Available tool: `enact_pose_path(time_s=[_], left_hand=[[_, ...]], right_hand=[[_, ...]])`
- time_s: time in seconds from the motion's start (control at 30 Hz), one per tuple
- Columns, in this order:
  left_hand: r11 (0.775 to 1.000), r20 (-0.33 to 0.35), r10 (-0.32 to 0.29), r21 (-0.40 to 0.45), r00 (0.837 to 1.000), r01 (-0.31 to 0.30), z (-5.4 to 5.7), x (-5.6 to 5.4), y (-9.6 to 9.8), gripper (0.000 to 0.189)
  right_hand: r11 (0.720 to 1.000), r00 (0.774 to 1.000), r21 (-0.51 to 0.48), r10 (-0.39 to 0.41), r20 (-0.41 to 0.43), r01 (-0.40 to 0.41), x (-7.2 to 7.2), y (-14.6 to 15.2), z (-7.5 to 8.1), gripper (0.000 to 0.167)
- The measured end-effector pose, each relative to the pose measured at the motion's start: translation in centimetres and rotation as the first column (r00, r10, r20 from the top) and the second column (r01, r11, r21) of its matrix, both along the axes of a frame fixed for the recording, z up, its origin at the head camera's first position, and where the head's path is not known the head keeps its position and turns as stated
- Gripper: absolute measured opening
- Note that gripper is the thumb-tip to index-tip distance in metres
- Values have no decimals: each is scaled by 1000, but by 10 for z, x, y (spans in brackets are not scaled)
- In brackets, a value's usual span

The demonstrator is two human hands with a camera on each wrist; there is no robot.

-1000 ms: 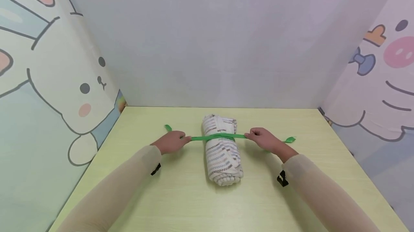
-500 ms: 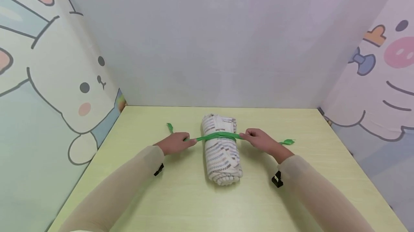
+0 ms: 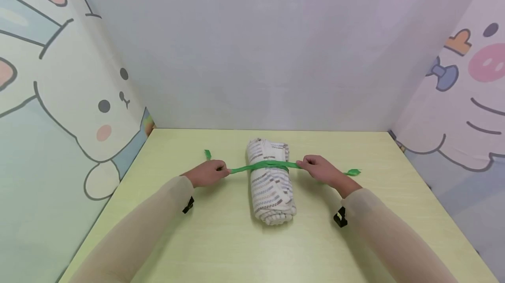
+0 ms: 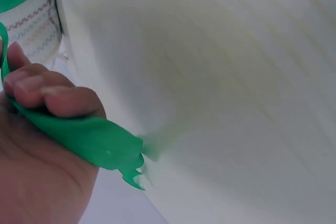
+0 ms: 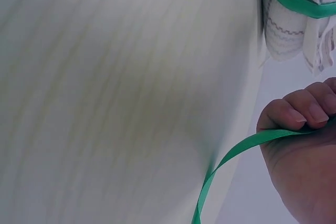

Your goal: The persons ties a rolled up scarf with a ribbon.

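A rolled white towel [image 3: 273,193] with striped, checked bands lies lengthwise on the table, a green ribbon [image 3: 270,164] wrapped and crossed round its middle. My left hand [image 3: 206,173] grips one end of the ribbon to the left of the roll; the frayed tail pokes out past the curled fingers [image 4: 73,100] in the left wrist view. On the other side, my right hand [image 3: 320,170] pinches the opposite end, its loose tail curving out below the fist in the right wrist view. Both lengths run nearly straight from the towel to the hands, slightly above the tabletop.
The pale wooden table [image 3: 252,252] ends at a plain light backdrop [image 3: 268,55]. Side panels carry a cartoon rabbit [image 3: 71,99] on the left and a cartoon pig [image 3: 465,99] on the right. Black wrist mounts show under both sleeves.
Both hands come slightly inward with the ribbon half a second ago, then move apart again to now. The towel stays almost where it was.
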State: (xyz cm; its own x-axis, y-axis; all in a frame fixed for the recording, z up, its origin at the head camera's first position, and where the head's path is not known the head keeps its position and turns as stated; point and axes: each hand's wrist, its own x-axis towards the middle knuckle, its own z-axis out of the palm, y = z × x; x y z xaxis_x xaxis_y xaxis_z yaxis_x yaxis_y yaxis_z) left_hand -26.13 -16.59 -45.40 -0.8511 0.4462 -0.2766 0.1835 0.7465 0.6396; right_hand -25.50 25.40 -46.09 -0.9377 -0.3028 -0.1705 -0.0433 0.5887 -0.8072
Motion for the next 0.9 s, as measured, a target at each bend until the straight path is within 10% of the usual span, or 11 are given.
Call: enact_pose_path(time_s=[0.3, 0.9], left_hand=[[994, 3, 99, -54, 995, -98, -6, 3, -19, 36], [985, -109, 86, -139, 990, -101, -4, 2, -22, 34]], right_hand=[[1000, 1000, 20, 0, -9, 0, 2, 4, 1, 46], [963, 997, 268, 12, -79, 10, -2, -13, 0, 30]])
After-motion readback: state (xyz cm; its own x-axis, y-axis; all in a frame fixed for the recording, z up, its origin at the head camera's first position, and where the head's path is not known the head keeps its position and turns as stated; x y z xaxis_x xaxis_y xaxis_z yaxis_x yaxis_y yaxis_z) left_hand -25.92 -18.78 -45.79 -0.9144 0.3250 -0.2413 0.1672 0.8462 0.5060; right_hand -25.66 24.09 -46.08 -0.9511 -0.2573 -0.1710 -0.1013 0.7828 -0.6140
